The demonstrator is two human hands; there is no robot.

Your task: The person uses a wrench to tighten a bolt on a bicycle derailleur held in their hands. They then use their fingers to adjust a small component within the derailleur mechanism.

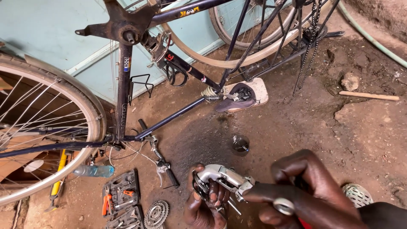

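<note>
Gripping silver derailleur (pixel 223 178) with both hands

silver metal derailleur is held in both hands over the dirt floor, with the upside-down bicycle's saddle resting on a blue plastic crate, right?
Not quite. The head view shows the saddle resting on a flat pale slab on the dirt, not a blue crate. The silver metal derailleur is indeed held by the left hand and right hand.

1 head camera looks steeply down, close above the dirt floor (pixel 296 127).
</note>
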